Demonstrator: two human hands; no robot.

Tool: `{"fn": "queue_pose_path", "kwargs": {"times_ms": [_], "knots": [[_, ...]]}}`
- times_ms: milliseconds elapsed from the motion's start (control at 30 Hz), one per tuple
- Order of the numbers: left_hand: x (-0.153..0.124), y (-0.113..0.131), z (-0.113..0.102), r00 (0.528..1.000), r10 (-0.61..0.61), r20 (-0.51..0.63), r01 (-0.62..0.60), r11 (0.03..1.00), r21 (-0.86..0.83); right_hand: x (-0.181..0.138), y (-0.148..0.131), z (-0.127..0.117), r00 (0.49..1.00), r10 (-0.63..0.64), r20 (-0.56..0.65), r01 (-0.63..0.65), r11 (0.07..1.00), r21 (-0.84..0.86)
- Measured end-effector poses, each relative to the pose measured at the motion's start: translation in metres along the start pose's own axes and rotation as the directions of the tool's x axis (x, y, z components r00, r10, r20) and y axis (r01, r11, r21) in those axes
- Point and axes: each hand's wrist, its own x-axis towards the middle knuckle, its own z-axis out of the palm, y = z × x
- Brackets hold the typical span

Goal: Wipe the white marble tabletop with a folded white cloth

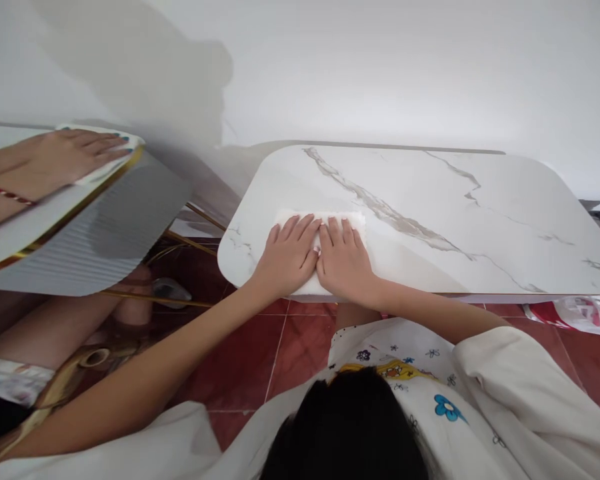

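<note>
Both of my hands lie flat, side by side, on a white folded cloth point(353, 220) at the near left corner of a white marble-patterned table point(455, 207). My left hand point(287, 257) has its fingers stretched out over the cloth's left half. My right hand point(345, 257) presses the right half, fingers also extended. The thumbs touch in the middle. Most of the cloth is hidden under my palms.
At the left, another person's hand point(63, 157) rests flat on a white cloth point(105, 172) on a second table with a gold rim point(70, 213). Red floor tiles point(260, 360) lie below. A plastic bag point(580, 313) sits under the table's right edge.
</note>
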Motion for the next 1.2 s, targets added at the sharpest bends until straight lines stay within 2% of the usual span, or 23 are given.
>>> {"fn": "queue_pose_path", "kwargs": {"times_ms": [200, 333, 500, 633, 733, 833, 1000, 1200], "knots": [[-0.012, 0.012, 0.0, 1.0, 0.001, -0.005, -0.001, 1.0, 0.004, -0.019, 0.001, 0.001, 0.999, 0.025, -0.031, -0.023, 0.997, 0.072], [-0.016, 0.025, 0.0, 1.0, -0.015, -0.019, 0.016, 1.0, 0.016, -0.028, 0.004, -0.003, 0.999, 0.034, -0.011, -0.034, 0.997, 0.067], [-0.013, 0.044, 0.0, 0.999, -0.03, -0.025, 0.03, 0.999, 0.022, -0.036, 0.015, -0.009, 0.999, 0.044, 0.009, -0.044, 0.998, 0.054], [-0.004, 0.053, -0.001, 0.999, -0.049, 0.008, 0.049, 0.999, 0.011, -0.032, 0.031, -0.012, 0.999, -0.006, 0.039, 0.004, 0.999, 0.049], [0.008, 0.053, -0.001, 0.997, -0.067, 0.032, 0.068, 0.998, -0.005, -0.02, 0.043, -0.013, 0.997, -0.04, 0.066, 0.038, 0.999, 0.032], [0.027, 0.049, 0.0, 0.998, -0.067, 0.009, 0.067, 0.997, -0.032, 0.001, 0.055, -0.012, 0.997, -0.054, 0.062, 0.053, 0.999, 0.014], [0.069, 0.036, 0.002, 0.999, -0.036, -0.026, 0.035, 0.997, -0.066, 0.044, 0.078, -0.012, 0.998, -0.055, 0.041, 0.055, 0.998, 0.013], [0.123, 0.019, 0.004, 0.996, -0.061, -0.07, 0.055, 0.995, -0.086, 0.102, 0.102, -0.022, 0.994, -0.078, 0.075, 0.076, 0.997, 0.02]]}}
